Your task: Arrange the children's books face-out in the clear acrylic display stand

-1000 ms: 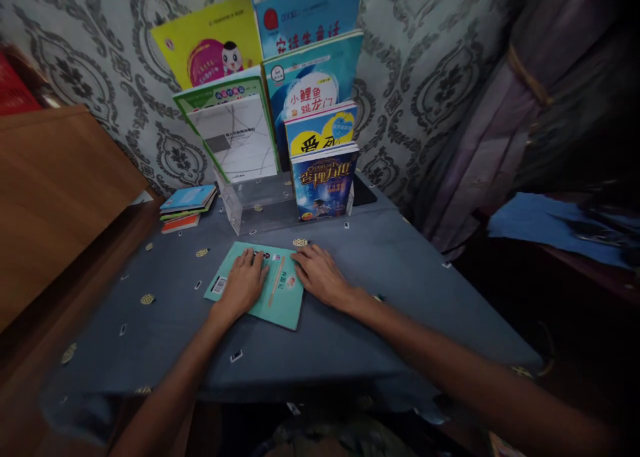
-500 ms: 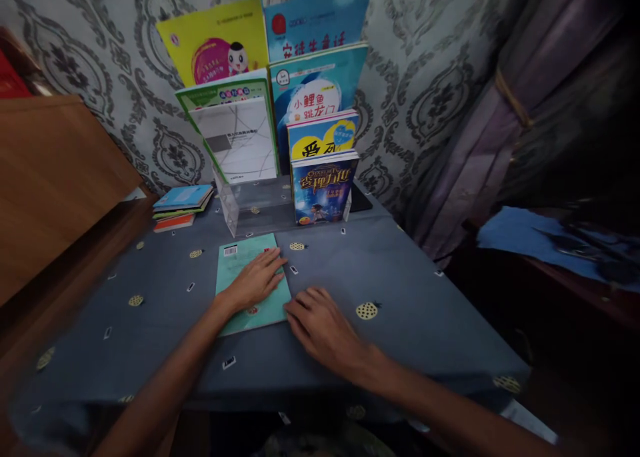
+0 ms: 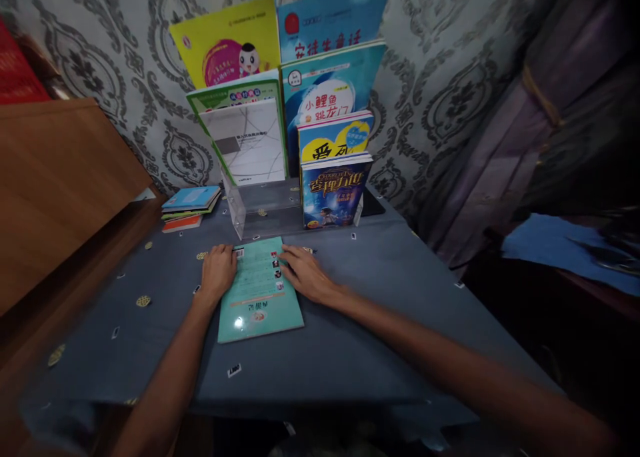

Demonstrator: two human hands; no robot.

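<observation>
A thin turquoise book [image 3: 260,307] lies flat on the cloth-covered table, a barcode at its far left corner and its print upside down to me. My left hand [image 3: 219,270] rests at the book's far left edge, palm down, fingers slightly bent. On the opposite side, my right hand [image 3: 307,274] lies with fingers stretched and apart, their tips touching the right edge. Neither hand lifts the book. Just beyond it stands a clear stand [image 3: 237,210] with several upright books, among them a dark blue book [image 3: 335,194] and a white booklet [image 3: 253,147].
A small pile of books [image 3: 190,204] lies at the table's back left. A wooden panel [image 3: 60,177] rises on the left. To the right hang a tied curtain [image 3: 500,130] and, lower, a blue cloth [image 3: 570,250]. Patterned wallpaper [image 3: 190,150] covers the wall behind.
My left hand has slid off the cover to the book's left edge. My right hand has moved forward along the right edge, from the near part to the far part. The cover is now uncovered.
</observation>
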